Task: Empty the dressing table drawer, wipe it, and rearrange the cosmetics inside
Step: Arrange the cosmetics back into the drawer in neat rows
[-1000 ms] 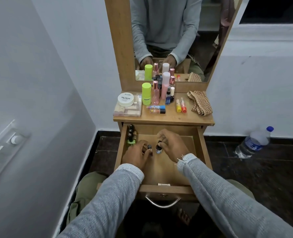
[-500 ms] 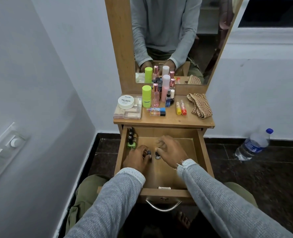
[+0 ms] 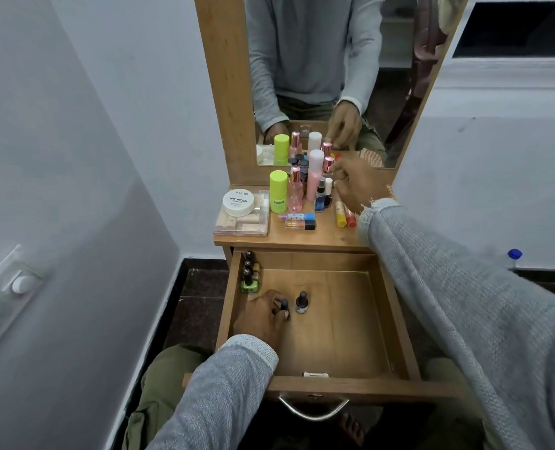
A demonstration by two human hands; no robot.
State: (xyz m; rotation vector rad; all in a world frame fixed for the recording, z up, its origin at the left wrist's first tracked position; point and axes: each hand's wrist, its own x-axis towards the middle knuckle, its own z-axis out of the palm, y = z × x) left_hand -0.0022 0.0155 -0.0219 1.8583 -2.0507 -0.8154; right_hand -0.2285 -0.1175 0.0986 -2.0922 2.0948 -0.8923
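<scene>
The wooden drawer (image 3: 396, 323) is pulled out under the dressing table top (image 3: 324, 237). Three nail polish bottles (image 3: 249, 278) stand in a row along its left wall. My left hand (image 3: 263, 315) grips a small dark-capped bottle (image 3: 284, 305) on the drawer floor. A second small bottle (image 3: 301, 303) stands free just to its right. My right hand (image 3: 359, 186) hovers over the table top with fingers apart, beside the cluster of bottles (image 3: 316, 181), holding nothing.
On the top are a white nail polish jar (image 3: 238, 203) on a clear box (image 3: 242, 222), a lime green tube (image 3: 278, 196), flat tubes (image 3: 298, 220) and yellow and orange sticks (image 3: 344, 217). The mirror (image 3: 318, 76) stands behind. A blue bottle cap (image 3: 514, 254) shows at right.
My right hand has let go of the second small bottle, left the drawer and risen to the table top by the bottle cluster. My left hand stays in the drawer on its bottle.
</scene>
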